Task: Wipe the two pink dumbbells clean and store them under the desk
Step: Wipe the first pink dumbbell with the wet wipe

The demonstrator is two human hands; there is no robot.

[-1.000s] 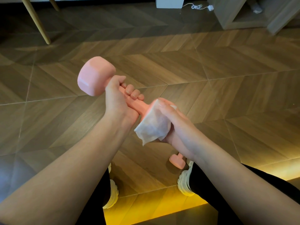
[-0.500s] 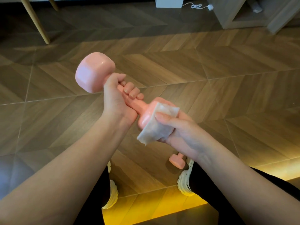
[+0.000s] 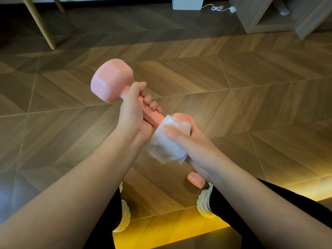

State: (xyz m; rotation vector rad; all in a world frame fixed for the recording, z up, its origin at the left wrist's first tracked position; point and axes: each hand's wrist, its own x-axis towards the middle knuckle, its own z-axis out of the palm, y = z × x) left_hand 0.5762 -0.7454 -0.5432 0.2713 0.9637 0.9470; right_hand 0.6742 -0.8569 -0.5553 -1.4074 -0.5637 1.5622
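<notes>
Two hands work on one dumbbell [image 3: 111,81]. On my feed the fingers [image 3: 153,105] of the left hand [image 3: 132,114] curl tight round its bar, thumb lying up toward the far head, so that hand grips the bar fully. The right hand [image 3: 190,141] wraps its own fingers round the near head through a white wipe [image 3: 167,148]. The thumb presses flat on top of the wipe, and the pink of the head shows just past it. That hand holds wipe and head together, and a crumpled corner of the wipe hangs loose below the palm.

I see the dumbbell held in the air above the floor [image 3: 242,105], slanting from its far head at upper left down to the wrapped head at lower right, between the two forearms. A second dumbbell [image 3: 195,179] lies on the floor under the right wrist, just beside the right shoe [image 3: 204,205]. Only one pink end shows; the wrist hides the rest.

Both forearms are bare. Below them come black trousers [image 3: 224,203] and the left shoe [image 3: 124,218], white like the right. The floor is brown wood laid in a herringbone pattern, and a yellow glow [image 3: 170,230] runs along it near the bottom edge.

Farther off, a slanted wooden leg [image 3: 38,22] stands at upper left. A white box [image 3: 187,3] sits at the top edge with a white cable [image 3: 217,8] on the floor beside it, and a wooden cabinet [image 3: 269,20] fills the upper right corner.
</notes>
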